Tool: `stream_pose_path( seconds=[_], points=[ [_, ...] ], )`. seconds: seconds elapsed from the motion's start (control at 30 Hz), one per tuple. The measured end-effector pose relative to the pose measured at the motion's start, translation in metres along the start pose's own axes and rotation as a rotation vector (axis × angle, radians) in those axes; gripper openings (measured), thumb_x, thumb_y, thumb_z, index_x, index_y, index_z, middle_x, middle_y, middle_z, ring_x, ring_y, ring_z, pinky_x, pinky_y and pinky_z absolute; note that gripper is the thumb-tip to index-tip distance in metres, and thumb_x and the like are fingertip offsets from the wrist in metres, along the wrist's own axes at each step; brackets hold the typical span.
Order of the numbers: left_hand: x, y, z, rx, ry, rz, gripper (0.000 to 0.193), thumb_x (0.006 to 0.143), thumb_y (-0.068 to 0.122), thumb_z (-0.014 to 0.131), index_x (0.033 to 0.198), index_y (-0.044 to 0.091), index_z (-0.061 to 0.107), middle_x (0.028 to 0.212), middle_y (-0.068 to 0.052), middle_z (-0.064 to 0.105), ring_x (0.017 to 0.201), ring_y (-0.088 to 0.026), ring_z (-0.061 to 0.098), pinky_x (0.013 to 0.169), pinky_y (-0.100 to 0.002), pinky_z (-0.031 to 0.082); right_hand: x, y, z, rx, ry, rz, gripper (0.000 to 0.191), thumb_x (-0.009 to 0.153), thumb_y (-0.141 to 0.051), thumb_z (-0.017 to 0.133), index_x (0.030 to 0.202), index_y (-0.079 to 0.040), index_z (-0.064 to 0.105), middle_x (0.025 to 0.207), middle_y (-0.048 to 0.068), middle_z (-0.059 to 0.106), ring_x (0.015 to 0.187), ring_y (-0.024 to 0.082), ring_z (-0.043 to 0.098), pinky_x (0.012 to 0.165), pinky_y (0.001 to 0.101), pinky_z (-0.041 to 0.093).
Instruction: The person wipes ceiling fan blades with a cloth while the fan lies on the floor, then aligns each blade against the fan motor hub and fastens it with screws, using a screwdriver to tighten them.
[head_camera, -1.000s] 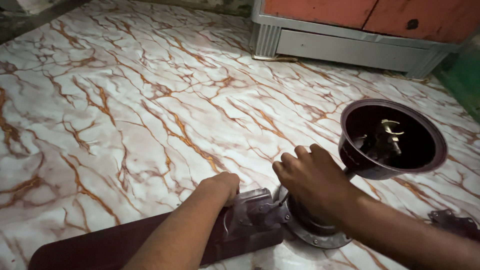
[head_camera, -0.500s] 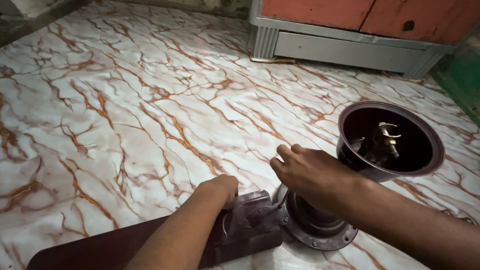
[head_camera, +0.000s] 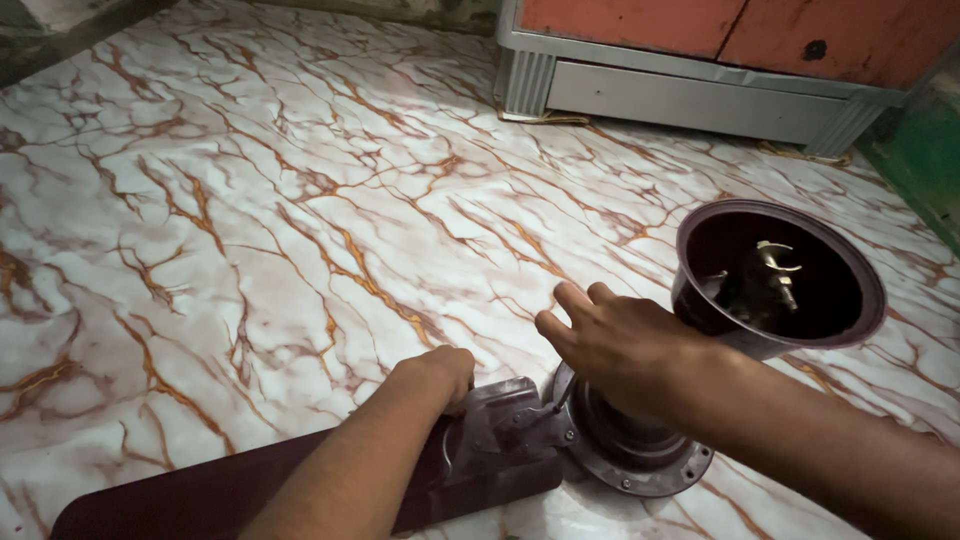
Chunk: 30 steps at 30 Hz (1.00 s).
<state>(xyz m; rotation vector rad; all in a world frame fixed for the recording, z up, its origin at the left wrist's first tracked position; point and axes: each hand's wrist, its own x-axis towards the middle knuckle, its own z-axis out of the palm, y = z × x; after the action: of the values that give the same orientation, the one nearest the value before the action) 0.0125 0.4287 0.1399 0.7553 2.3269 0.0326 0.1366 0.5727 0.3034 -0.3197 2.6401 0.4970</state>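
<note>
A dark maroon machine part lies on the marble floor: a long flat blade (head_camera: 210, 492) joined to a grey bracket (head_camera: 505, 425) and a round metal hub (head_camera: 640, 460). My left hand (head_camera: 440, 375) is closed on the blade's end by the bracket. Above the hub hovers my right hand (head_camera: 610, 340), fingers spread and lifted off it, holding nothing. A maroon bell-shaped cup (head_camera: 780, 280) with a brass fitting inside lies just right of that hand, its mouth facing up.
The white marble floor (head_camera: 250, 200) with brown veins stretches left and ahead. A grey metal cabinet base (head_camera: 690, 95) with orange doors stands at the back right. A green wall edge (head_camera: 925, 160) shows at the far right.
My right hand has lifted off the hub and opened its fingers. The view has shifted slightly; my left hand stays on the blade.
</note>
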Motion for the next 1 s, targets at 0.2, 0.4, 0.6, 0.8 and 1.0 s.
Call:
stream_pose_path(
  seconds=[0.2, 0.4, 0.6, 0.8, 1.0],
  points=[
    [-0.007, 0.002, -0.003, 0.010, 0.006, -0.015, 0.043, 0.081, 0.017, 0.081, 0.124, 0.015, 0.074, 0.132, -0.010, 0.069, 0.117, -0.029, 0.069, 0.095, -0.042, 0.058, 0.007, 0.002, 0.013, 0.073, 0.141, -0.050, 0.038, 0.090, 0.003, 0.053, 0.127, 0.003, 0.046, 0.119, 0.020, 0.049, 0.101, 0.033, 0.061, 0.080, 0.0409, 0.058],
    [-0.013, 0.003, -0.007, 0.005, -0.005, -0.026, 0.043, 0.081, 0.018, 0.080, 0.124, 0.018, 0.075, 0.133, -0.008, 0.069, 0.119, -0.028, 0.069, 0.096, -0.042, 0.058, 0.019, 0.004, 0.025, 0.131, 0.166, 0.029, 0.023, 0.091, 0.006, 0.053, 0.114, 0.012, 0.054, 0.109, 0.025, 0.055, 0.083, 0.033, 0.068, 0.067, 0.0370, 0.062],
    [-0.016, 0.002, -0.006, -0.033, 0.012, -0.056, 0.045, 0.081, 0.021, 0.081, 0.125, 0.020, 0.074, 0.135, -0.006, 0.068, 0.120, -0.029, 0.067, 0.098, -0.042, 0.056, 0.014, -0.001, 0.017, 0.044, 0.120, 0.054, 0.015, 0.092, -0.001, 0.058, 0.101, 0.010, 0.061, 0.104, 0.026, 0.059, 0.083, 0.033, 0.072, 0.064, 0.0383, 0.062],
    [-0.014, 0.001, -0.006, -0.007, 0.003, -0.038, 0.045, 0.080, 0.019, 0.081, 0.125, 0.018, 0.074, 0.135, -0.008, 0.068, 0.119, -0.030, 0.068, 0.097, -0.043, 0.058, -0.002, -0.008, 0.001, 0.178, 0.105, 0.192, 0.013, 0.092, -0.006, 0.059, 0.096, 0.002, 0.069, 0.098, 0.022, 0.067, 0.079, 0.034, 0.074, 0.061, 0.0420, 0.061],
    [-0.011, 0.001, -0.002, -0.020, 0.019, -0.061, 0.044, 0.080, 0.018, 0.081, 0.123, 0.017, 0.075, 0.134, -0.009, 0.068, 0.119, -0.031, 0.069, 0.096, -0.043, 0.057, 0.002, -0.007, 0.008, 0.090, 0.028, 0.159, 0.014, 0.092, -0.008, 0.060, 0.097, 0.001, 0.070, 0.094, 0.020, 0.071, 0.084, 0.033, 0.075, 0.062, 0.0427, 0.061]
  ],
)
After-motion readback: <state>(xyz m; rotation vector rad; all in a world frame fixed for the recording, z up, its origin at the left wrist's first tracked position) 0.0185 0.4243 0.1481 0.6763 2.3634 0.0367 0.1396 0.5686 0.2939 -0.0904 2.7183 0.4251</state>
